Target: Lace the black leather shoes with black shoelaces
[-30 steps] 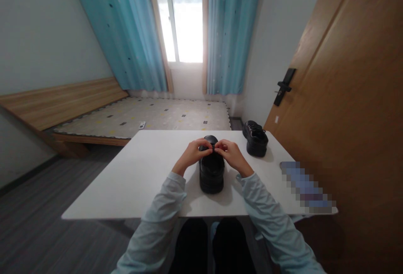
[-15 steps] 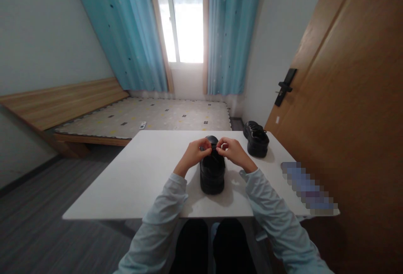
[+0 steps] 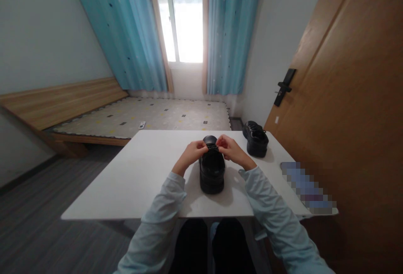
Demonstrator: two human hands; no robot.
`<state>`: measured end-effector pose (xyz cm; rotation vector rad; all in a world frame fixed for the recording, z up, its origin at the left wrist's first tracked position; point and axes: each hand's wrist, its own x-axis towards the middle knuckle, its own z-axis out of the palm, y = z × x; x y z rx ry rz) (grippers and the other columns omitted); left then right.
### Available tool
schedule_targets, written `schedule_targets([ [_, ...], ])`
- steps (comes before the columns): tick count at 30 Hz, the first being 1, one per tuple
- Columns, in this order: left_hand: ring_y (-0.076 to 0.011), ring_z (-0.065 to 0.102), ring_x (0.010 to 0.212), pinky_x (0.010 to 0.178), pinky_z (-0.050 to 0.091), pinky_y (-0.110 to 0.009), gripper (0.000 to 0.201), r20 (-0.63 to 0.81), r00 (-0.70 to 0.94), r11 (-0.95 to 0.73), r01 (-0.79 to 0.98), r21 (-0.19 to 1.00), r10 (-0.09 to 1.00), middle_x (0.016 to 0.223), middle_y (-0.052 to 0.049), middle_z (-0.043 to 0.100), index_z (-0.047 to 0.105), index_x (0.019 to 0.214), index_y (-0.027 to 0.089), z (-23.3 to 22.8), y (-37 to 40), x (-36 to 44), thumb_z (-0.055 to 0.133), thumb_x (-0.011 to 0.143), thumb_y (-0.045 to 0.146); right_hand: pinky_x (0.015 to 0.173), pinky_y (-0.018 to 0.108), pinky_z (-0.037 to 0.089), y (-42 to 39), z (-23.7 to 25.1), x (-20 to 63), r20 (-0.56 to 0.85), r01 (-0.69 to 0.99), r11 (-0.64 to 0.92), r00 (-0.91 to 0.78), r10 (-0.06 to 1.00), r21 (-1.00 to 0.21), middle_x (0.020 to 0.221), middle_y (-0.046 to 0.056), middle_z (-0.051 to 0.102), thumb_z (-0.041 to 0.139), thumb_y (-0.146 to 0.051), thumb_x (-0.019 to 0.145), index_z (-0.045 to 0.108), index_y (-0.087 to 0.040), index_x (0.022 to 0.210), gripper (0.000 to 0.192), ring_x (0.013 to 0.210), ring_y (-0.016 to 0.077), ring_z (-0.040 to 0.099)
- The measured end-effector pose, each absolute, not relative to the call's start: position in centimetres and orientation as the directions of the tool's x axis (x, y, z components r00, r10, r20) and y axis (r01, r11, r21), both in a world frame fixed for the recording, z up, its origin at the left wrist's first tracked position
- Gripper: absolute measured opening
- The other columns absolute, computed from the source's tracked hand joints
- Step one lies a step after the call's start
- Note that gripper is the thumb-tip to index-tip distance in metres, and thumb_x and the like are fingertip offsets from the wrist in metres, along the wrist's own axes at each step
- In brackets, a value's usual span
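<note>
A black lace-up shoe (image 3: 212, 179) stands upright on the white table (image 3: 135, 177), heel towards me and toe towards the window. My left hand (image 3: 192, 152) is at the left side of its lacing, thumb and fingertips pinched on the shoelace (image 3: 213, 148). On the other side, my right hand (image 3: 231, 147) is closed in a similar pinch at the lace's right side. The lace ends are too small and dark to make out. The matching black shoe (image 3: 257, 143) rests farther back on the right, apart from both hands.
A blurred-out bluish flat object (image 3: 305, 188) lies near the table's right edge. Close by on the right is a wooden door (image 3: 349, 97). Beyond the table stands a bed (image 3: 170, 114) with a small white remote-like object (image 3: 142, 125) on it.
My hands have moved slightly apart, from close together over the middle of the lacing to its two sides. More of the crossed laces shows between them. Both shoes stay in place.
</note>
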<state>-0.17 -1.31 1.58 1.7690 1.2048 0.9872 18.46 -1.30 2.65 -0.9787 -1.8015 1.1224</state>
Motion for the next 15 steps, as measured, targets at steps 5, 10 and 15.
schedule_targets([
  [5, -0.0097, 0.043, 0.054, 0.052, 0.032, -0.021, 0.018, 0.168, 0.238, -0.251, 0.379, 0.891, 0.957, 0.053, 0.004, 0.047, 0.052, 0.057, 0.015, 1.53, -1.21, -0.29, 0.051, 0.066, 0.031, 0.036, 0.016, 0.029, -1.33, 2.56, 18.6, 0.164, 0.019, 0.191, -0.44, 0.883, -0.981, 0.067, -0.009, 0.047, 0.053, -0.02, 0.068, 0.037, -0.023, 0.085, 0.023, 0.043, 0.0049, 0.039],
  [10, -0.0107, 0.045, 0.056, 0.053, 0.032, -0.021, 0.019, 0.176, 0.219, -0.257, 0.433, 0.864, 0.96, 0.054, 0.003, 0.05, 0.054, 0.057, 0.015, 1.29, -1.05, -0.56, 0.051, 0.066, 0.031, 0.038, 0.017, 0.034, -1.22, 2.21, 19.0, 0.158, 0.004, 0.179, -0.449, 0.88, -0.984, 0.068, -0.009, 0.048, 0.057, -0.02, 0.07, 0.036, -0.022, 0.084, 0.025, 0.044, 0.0046, 0.043],
  [15, -0.0128, 0.049, 0.058, 0.054, 0.036, -0.023, 0.021, 0.164, 0.216, -0.252, 0.489, 0.835, 0.963, 0.055, 0.001, 0.054, 0.056, 0.057, 0.015, 1.23, -0.92, -0.87, 0.05, 0.066, 0.033, 0.039, 0.018, 0.036, -1.04, 1.91, 19.29, 0.155, -0.023, 0.163, -0.459, 0.875, -0.986, 0.072, -0.008, 0.051, 0.058, -0.017, 0.068, 0.036, -0.022, 0.085, 0.028, 0.046, 0.0048, 0.047],
])
